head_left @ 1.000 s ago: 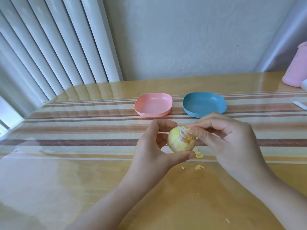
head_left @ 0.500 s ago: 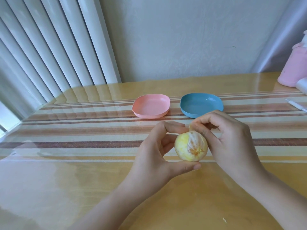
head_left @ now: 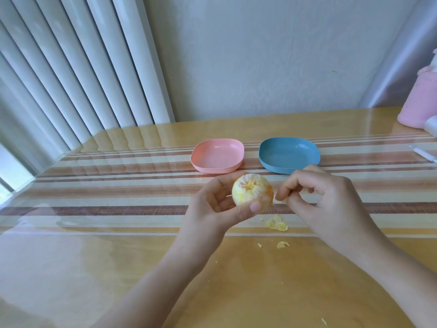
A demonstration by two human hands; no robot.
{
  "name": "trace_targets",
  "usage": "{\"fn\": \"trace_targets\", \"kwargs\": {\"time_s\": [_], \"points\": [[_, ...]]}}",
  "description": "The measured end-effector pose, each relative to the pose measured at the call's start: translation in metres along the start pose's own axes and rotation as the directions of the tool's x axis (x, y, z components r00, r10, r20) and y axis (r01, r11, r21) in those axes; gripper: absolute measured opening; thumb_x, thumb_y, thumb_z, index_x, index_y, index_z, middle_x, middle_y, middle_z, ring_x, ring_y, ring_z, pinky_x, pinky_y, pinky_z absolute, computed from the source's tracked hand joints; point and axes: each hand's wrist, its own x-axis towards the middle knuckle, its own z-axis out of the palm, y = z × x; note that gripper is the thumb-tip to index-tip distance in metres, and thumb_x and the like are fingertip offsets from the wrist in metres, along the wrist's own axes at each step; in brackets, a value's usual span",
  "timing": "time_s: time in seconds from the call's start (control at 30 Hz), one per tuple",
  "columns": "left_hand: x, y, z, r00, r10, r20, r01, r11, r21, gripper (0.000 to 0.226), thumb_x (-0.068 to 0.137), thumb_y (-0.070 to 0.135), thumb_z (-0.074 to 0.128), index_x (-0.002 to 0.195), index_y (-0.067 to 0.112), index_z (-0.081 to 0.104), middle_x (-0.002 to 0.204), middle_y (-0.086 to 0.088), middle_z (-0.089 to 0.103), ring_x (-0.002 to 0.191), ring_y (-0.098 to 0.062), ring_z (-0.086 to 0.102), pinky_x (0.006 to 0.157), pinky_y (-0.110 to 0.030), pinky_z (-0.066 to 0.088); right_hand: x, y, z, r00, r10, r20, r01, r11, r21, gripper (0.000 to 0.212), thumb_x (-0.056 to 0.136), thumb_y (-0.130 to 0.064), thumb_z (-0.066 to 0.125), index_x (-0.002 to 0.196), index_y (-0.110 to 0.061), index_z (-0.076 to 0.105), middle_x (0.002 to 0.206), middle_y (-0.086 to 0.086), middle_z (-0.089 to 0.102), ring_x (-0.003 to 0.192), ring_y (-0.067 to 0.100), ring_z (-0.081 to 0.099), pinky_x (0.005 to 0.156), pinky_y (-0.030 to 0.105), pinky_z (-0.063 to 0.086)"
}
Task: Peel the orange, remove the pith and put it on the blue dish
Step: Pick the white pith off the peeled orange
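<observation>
My left hand (head_left: pixel 212 207) grips the orange (head_left: pixel 251 191) between thumb and fingers, just above the table. The orange is pale yellow with pith over most of it, and bare orange flesh shows at its top. My right hand (head_left: pixel 324 200) is right beside the fruit, its thumb and forefinger pinched on a small strip of pith at the orange's right side. The blue dish (head_left: pixel 289 157) stands empty beyond my hands.
An empty pink dish (head_left: pixel 217 155) stands left of the blue one. Torn pith scraps (head_left: pixel 277 224) lie on the table under my hands. A pink container (head_left: pixel 421 100) stands at the far right, with a white pen-like object (head_left: pixel 424 154) near it.
My left hand turned the orange, so its bare top now faces up. My right hand came off the top and pinches pith at the fruit's right side. Scraps on the table are uncovered.
</observation>
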Motion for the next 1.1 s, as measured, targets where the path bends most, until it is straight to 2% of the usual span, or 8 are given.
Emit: {"fn": "trace_targets", "kwargs": {"time_s": [0.2, 0.4, 0.53, 0.6, 0.7, 0.8, 0.93, 1.1], "points": [[0.003, -0.004, -0.002, 0.999, -0.030, -0.025, 0.027, 0.994, -0.102, 0.062, 0.062, 0.032, 0.080, 0.117, 0.009, 0.060, 0.110, -0.010, 0.071, 0.108, -0.031, 0.065, 0.101, -0.046, 0.047, -0.001, -0.005, -0.004, 0.993, 0.052, 0.105, -0.065, 0.990, 0.124, 0.035, 0.086, 0.003, 0.056, 0.068, -0.027, 0.062, 0.076, 0.001, 0.059, 0.078, 0.005, 0.054, 0.061, 0.011, 0.042], [0.004, -0.003, -0.003, 0.994, -0.078, 0.071, 0.094, 0.958, -0.269, 0.050, 0.072, 0.028, 0.069, 0.116, 0.004, 0.063, 0.111, -0.013, 0.070, 0.103, -0.030, 0.066, 0.095, -0.038, 0.053, 0.000, 0.001, 0.000, 0.995, 0.017, 0.094, -0.022, 0.999, 0.048, 0.020, 0.095, -0.017, 0.055, 0.089, -0.030, 0.069, 0.077, -0.009, 0.056, 0.082, 0.008, 0.057, 0.069, 0.013, 0.042], [0.006, -0.006, -0.005, 0.989, -0.101, 0.107, 0.130, 0.940, -0.316, 0.040, 0.074, 0.027, 0.068, 0.110, 0.009, 0.071, 0.111, -0.014, 0.069, 0.102, -0.031, 0.066, 0.095, -0.039, 0.053, 0.001, 0.003, 0.000, 0.999, -0.017, 0.049, 0.017, 1.000, 0.007, 0.010, 0.085, -0.036, 0.067, 0.087, -0.032, 0.076, 0.074, -0.013, 0.063, 0.083, 0.009, 0.059, 0.073, 0.019, 0.043], [0.007, -0.006, -0.005, 0.988, -0.111, 0.104, 0.140, 0.929, -0.342, 0.044, 0.073, 0.025, 0.068, 0.114, 0.010, 0.070, 0.110, -0.013, 0.069, 0.101, -0.030, 0.064, 0.094, -0.040, 0.054, 0.002, 0.004, 0.000, 0.998, -0.046, 0.029, 0.048, 0.998, -0.038, 0.011, 0.082, -0.028, 0.070, 0.089, -0.032, 0.077, 0.083, -0.020, 0.067, 0.095, 0.001, 0.058, 0.088, 0.016, 0.040], [0.008, -0.006, -0.007, 0.988, -0.104, 0.112, 0.136, 0.930, -0.343, 0.057, 0.071, 0.020, 0.070, 0.127, 0.013, 0.062, 0.112, -0.009, 0.068, 0.101, -0.026, 0.064, 0.097, -0.041, 0.052, 0.001, 0.007, 0.002, 0.998, -0.062, -0.002, 0.061, 0.991, -0.115, 0.027, 0.076, -0.005, 0.077, 0.092, -0.028, 0.078, 0.093, -0.017, 0.065, 0.102, -0.030, 0.042, 0.105, 0.002, 0.018], [0.008, -0.003, -0.009, 0.989, -0.080, 0.123, 0.116, 0.941, -0.319, 0.058, 0.075, 0.003, 0.066, 0.131, 0.015, 0.058, 0.107, -0.005, 0.069, 0.098, -0.022, 0.066, 0.095, -0.039, 0.053, 0.001, 0.007, 0.000, 0.996, -0.090, -0.009, 0.089, 0.991, -0.096, 0.013, 0.072, -0.021, 0.081, 0.083, -0.027, 0.079, 0.084, -0.022, 0.065, 0.100, -0.024, 0.050, 0.108, 0.007, 0.019], [0.007, -0.002, -0.010, 0.989, -0.073, 0.133, 0.113, 0.936, -0.334, 0.057, 0.073, -0.002, 0.067, 0.126, 0.016, 0.063, 0.107, -0.006, 0.069, 0.098, -0.022, 0.066, 0.087, -0.032, 0.054, 0.004, 0.000, -0.004, 0.975, -0.219, -0.032, 0.215, 0.972, -0.099, 0.013, 0.074, -0.034, 0.074, 0.074, -0.021, 0.075, 0.079, -0.014, 0.066, 0.083, 0.005, 0.059, 0.088, 0.019, 0.041], [0.007, -0.003, -0.011, 0.985, -0.071, 0.155, 0.116, 0.945, -0.305, 0.059, 0.067, 0.011, 0.074, 0.125, 0.018, 0.065, 0.115, -0.010, 0.067, 0.103, -0.025, 0.065, 0.092, -0.033, 0.052, 0.002, -0.004, -0.005, 0.939, -0.343, 0.011, 0.343, 0.938, -0.040, 0.019, 0.083, -0.028, 0.070, 0.096, -0.015, 0.072, 0.098, -0.006, 0.062, 0.096, 0.004, 0.060, 0.081, 0.018, 0.048]]}}
